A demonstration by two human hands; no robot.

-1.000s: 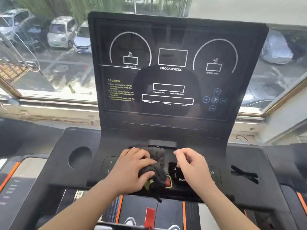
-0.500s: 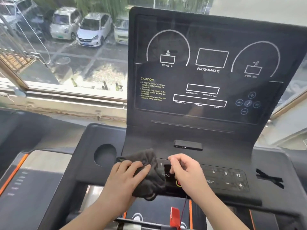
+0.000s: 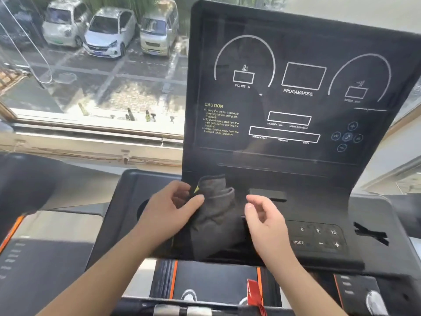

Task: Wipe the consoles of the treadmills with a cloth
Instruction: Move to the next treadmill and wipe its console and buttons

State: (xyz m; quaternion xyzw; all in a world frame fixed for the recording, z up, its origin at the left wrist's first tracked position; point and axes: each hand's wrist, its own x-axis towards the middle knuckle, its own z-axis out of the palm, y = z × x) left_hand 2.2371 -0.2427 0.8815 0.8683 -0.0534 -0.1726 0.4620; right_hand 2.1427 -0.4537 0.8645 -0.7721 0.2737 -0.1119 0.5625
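While the window (image 3: 91,76) takes up the whole left side with three parked cars (image 3: 107,33) down in the lot, the thing right in front is the treadmill console (image 3: 296,99), a big black upright panel with INCLINE %, PROGAM/MODE (yep, spelled like that) and a yellow CAUTION block printed on it. Below that is the flat lower deck with the button pad (image 3: 316,238) on the right showing 6, 9, 12, MODE, minus and plus, and a round cup holder (image 3: 142,207) on the left, half hidden by the arm. The dark grey cloth (image 3: 216,220) is bunched up and standing on the deck at the foot of the panel, left of center. Left hand (image 3: 173,213) is pinching its left edge between thumb and fingers. Right hand (image 3: 264,222) is just beside the cloth, loosely curled, nothing in it. A red safety clip (image 3: 256,290) hangs at the bottom.
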